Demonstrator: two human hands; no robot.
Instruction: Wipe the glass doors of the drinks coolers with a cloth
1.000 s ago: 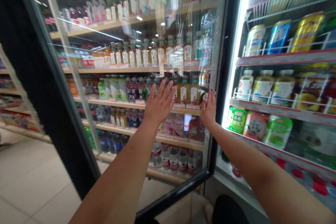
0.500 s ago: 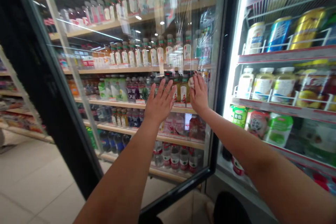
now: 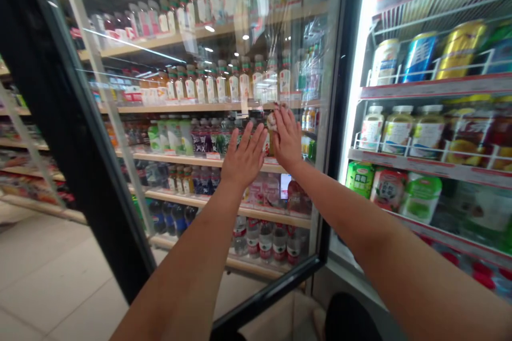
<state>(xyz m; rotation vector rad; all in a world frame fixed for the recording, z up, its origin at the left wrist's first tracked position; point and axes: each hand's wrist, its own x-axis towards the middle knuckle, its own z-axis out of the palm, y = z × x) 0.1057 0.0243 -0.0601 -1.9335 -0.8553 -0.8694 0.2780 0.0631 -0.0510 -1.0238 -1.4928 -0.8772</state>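
Note:
My left hand (image 3: pixel 243 159) is laid against the glass door (image 3: pixel 224 21) of a fridge, palm forward and fingers spread, with nothing in it. Just to its right, my right hand (image 3: pixel 288 141) presses a crumpled whitish cloth (image 3: pixel 272 121) to the same pane. Most of the cloth is hidden under the fingers, and only its left and upper edges show. Faint streaks and light reflections mark the upper part of the glass. The door stands swung open, with its black frame (image 3: pixel 276 293) running below my hands.
Through the pane appear wooden shelves (image 3: pixel 168 109) with rows of bottled drinks (image 3: pixel 222 82). At right is the lit fridge interior, where wire racks hold cans (image 3: pixel 420 57), juice bottles (image 3: pixel 397 129) and pouches (image 3: pixel 421 198). Tiled floor (image 3: pixel 60 277) lies at lower left.
My right hand has slid left across the glass with the cloth, coming closer to my left hand. The left hand stays in place. The view has shifted slightly.

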